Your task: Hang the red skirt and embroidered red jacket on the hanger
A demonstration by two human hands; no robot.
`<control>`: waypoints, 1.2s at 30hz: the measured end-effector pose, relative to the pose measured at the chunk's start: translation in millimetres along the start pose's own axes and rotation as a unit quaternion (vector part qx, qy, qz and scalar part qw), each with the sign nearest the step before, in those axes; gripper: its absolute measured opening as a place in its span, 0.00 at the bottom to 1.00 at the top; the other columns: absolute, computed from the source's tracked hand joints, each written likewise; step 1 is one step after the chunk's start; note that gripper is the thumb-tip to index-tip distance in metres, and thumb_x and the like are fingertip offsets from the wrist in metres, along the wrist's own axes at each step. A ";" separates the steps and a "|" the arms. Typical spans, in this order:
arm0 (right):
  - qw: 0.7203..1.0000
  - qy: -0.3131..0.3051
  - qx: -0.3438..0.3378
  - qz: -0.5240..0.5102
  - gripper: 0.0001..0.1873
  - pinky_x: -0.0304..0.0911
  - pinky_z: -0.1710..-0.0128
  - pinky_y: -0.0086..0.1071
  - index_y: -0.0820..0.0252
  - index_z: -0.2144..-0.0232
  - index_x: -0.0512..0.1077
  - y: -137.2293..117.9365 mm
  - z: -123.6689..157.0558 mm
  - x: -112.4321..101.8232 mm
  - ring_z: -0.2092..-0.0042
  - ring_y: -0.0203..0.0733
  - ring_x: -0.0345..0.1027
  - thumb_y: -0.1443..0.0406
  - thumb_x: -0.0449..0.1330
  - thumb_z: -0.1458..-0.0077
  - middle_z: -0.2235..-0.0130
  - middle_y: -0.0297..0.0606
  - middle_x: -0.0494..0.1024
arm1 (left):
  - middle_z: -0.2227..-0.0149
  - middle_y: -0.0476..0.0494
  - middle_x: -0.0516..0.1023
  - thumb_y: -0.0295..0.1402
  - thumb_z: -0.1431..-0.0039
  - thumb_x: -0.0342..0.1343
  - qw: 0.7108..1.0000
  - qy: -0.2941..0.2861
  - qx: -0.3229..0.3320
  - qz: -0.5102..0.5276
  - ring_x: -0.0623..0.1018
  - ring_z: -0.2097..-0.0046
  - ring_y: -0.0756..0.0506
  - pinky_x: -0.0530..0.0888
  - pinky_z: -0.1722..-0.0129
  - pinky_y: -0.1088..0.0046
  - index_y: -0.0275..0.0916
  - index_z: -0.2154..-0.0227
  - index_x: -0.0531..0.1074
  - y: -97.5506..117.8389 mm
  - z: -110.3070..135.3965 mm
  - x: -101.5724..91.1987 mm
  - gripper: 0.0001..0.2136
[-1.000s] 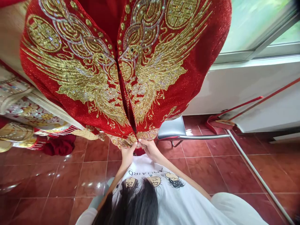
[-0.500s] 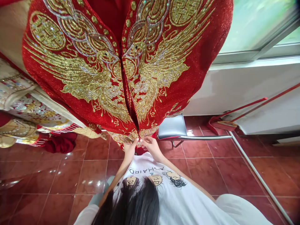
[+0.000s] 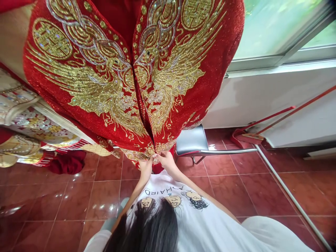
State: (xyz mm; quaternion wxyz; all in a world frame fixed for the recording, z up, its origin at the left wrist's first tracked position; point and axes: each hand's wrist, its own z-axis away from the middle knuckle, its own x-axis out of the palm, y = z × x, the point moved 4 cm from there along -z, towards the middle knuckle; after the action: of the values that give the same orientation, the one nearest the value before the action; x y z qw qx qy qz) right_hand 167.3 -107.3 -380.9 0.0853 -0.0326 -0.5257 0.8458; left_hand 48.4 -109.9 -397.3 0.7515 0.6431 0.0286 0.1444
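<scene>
Item: red embroidered garment (image 3: 131,77), hanging, its hem low above open tiled floor (image 3: 65,199). I logged my left hand (image 3: 146,167) and right hand (image 3: 166,160) raised close together, each grip pinching the hem at the centre opening. A chair (image 3: 194,141) stood just right; more garments (image 3: 23,133) lay left.

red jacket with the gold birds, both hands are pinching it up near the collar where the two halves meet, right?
Not quite. In the head view both hands, left hand and right hand, pinch the red jacket where the two halves meet, but at the bottom hem, not near the collar.
</scene>
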 end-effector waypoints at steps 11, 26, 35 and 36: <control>0.998 -0.020 0.059 -0.015 0.08 0.41 0.84 0.25 0.60 0.86 0.63 -14.5 3.1 3.8 0.84 0.26 0.46 0.66 0.59 0.63 0.87 0.25 0.57 | 0.60 0.38 0.81 0.39 0.61 0.72 0.999 0.035 0.019 0.013 0.79 0.52 0.39 0.73 0.48 0.62 0.37 0.60 0.74 -6.2 0.8 -1.1 0.24; 0.990 -0.016 0.096 -0.098 0.09 0.34 0.84 0.25 0.62 0.88 0.61 -12.7 8.4 16.9 0.85 0.23 0.41 0.68 0.56 0.60 0.89 0.24 0.53 | 0.67 0.42 0.81 0.36 0.67 0.71 0.997 0.063 -0.022 0.040 0.79 0.63 0.41 0.74 0.55 0.63 0.37 0.70 0.74 -22.2 -5.5 -4.3 0.18; 0.966 -0.133 0.136 -0.178 0.11 0.33 0.85 0.24 0.60 0.82 0.63 -3.9 14.4 10.6 0.85 0.23 0.37 0.60 0.60 0.64 0.87 0.20 0.51 | 0.71 0.45 0.78 0.41 0.69 0.71 0.982 -0.019 -0.128 0.135 0.78 0.65 0.44 0.74 0.55 0.62 0.38 0.75 0.71 -46.1 -7.4 7.8 0.19; 0.963 -0.138 0.141 -0.185 0.11 0.34 0.85 0.24 0.61 0.81 0.64 -3.5 14.1 10.7 0.85 0.23 0.37 0.60 0.60 0.65 0.87 0.20 0.51 | 0.72 0.46 0.77 0.41 0.67 0.70 0.981 -0.021 -0.133 0.140 0.78 0.66 0.44 0.74 0.55 0.61 0.38 0.76 0.70 -48.2 -8.4 10.1 0.18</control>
State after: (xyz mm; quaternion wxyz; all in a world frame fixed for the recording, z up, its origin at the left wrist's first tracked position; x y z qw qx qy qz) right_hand 155.1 -116.3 -371.1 0.1710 0.1948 -0.4050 0.8768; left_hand 64.9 -105.7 -444.3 0.8031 0.5378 -0.0972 0.2373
